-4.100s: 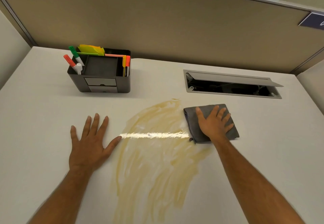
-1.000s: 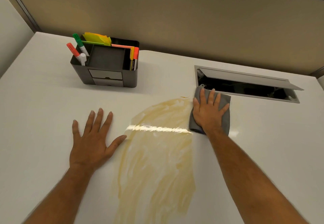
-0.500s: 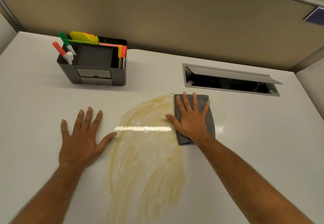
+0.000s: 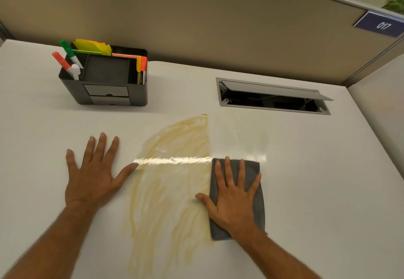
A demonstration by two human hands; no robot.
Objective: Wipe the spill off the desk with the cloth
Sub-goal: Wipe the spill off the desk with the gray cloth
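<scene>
Since half a second ago my right hand (image 4: 232, 200) has dragged the cloth (image 4: 255, 193) back toward me along the right edge of the spill (image 4: 172, 182), leaving a clean, straight-edged strip of desk (image 4: 328, 191) beyond it, up toward the cable hatch (image 4: 273, 96). That hand lies flat with fingers spread, palm pressing the cloth down; it is not gripping it, only pinning it to the surface. My thumb pokes off the cloth's left side onto the wet streaks.

My left hand (image 4: 94, 173) is also flat and wide open, holding nothing, braced on dry desk with its thumb tip just touching the left margin of the spill.

What matters for my next stroke, I judge: the spill lies directly left of the cloth, between my two hands, and its long axis runs away from me and toward me, from near the hatch down to the bottom of the view. The cloth's long side runs the same way. My right hand is the nearer one and already carries the cloth, so a sideways sweep leftward, or repeated near-far passes stepping left, should take the rest. Most of the yellow-brown smear remains, so I reckon the job is under half done.

A black organiser (image 4: 109, 84) with markers stands well apart at the far left.
</scene>
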